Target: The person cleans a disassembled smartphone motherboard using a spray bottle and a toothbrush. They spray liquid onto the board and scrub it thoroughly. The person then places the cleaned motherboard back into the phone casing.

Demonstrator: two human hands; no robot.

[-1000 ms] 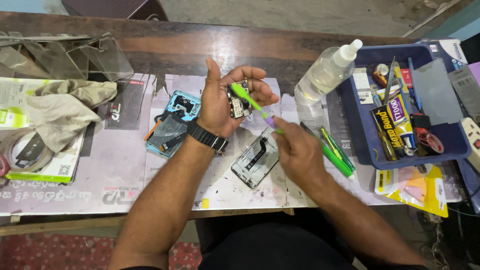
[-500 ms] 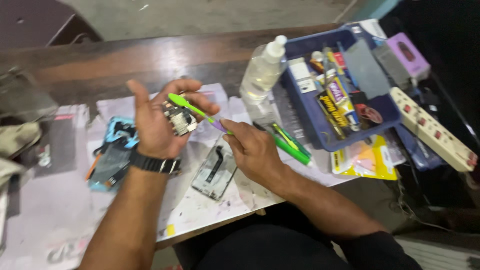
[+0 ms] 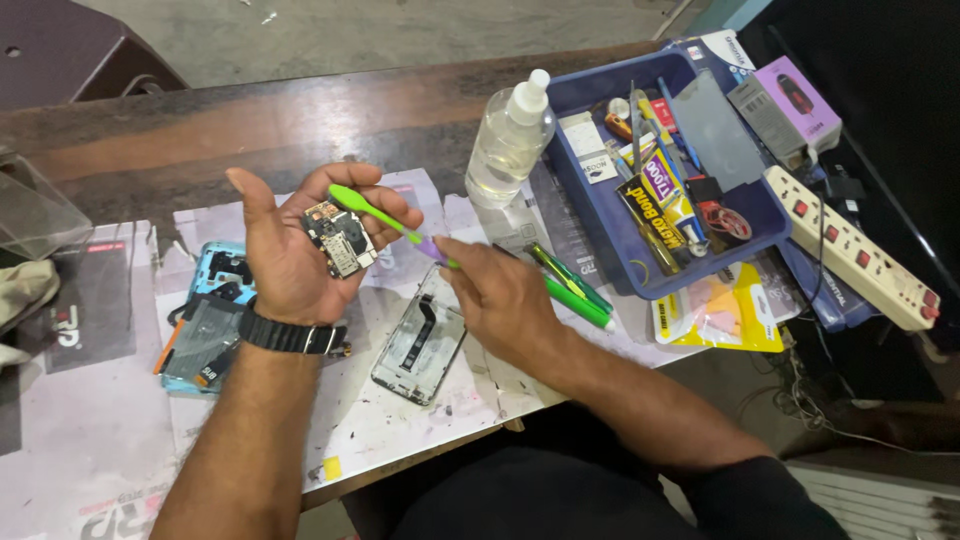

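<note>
My left hand [image 3: 290,250], with a black watch on the wrist, holds a small phone circuit board [image 3: 339,238] in its upturned palm, fingers curled round it. My right hand [image 3: 500,295] grips a green and purple toothbrush [image 3: 385,218] by the handle, its head resting on the board. Below the hands an opened phone frame [image 3: 420,346] lies flat on the paper-covered table. A blue phone shell [image 3: 208,318] with parts lies to the left of my left wrist.
A clear squeeze bottle [image 3: 508,140] stands behind the hands. A blue tray [image 3: 600,215] of glue tubes and tools sits at the right, with green-handled tools [image 3: 572,285] beside it, a yellow packet [image 3: 735,318] and a white power strip [image 3: 850,260]. A clear plastic box [image 3: 30,215] sits far left.
The camera view has swung to the right and closer. The brush head has moved down along the board in my left palm; both hands keep their hold.
</note>
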